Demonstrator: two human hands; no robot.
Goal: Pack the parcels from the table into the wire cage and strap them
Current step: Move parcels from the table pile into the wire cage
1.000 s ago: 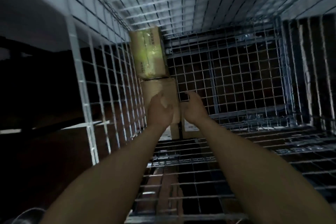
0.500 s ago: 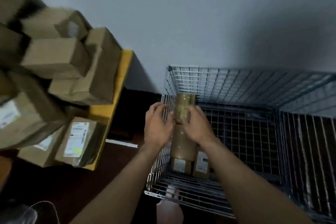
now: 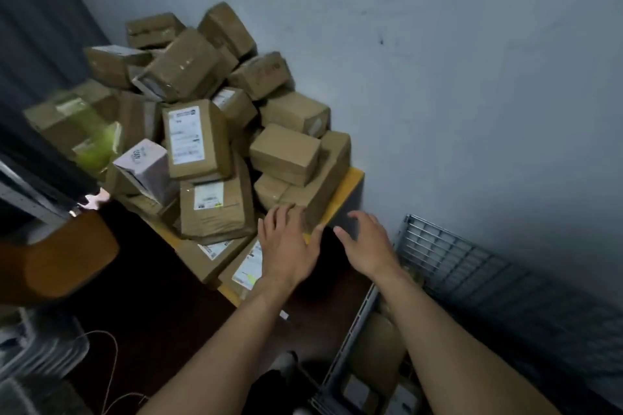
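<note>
Both hands, spread and empty, had swung from wire cage [image 3: 438, 248] to table [image 3: 353, 177], left hand [image 3: 290, 253] over its corner parcel [image 3: 315, 194], right hand [image 3: 367, 246] beside; we judged another pick starting.

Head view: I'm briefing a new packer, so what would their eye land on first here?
A tall, untidy pile of brown parcels fills the yellow table against the wall, upper left of centre. Below it, the left hand and right hand, both open, stretch toward the pile's near corner. At lower right stands the wire cage, a few boxes inside.
</note>
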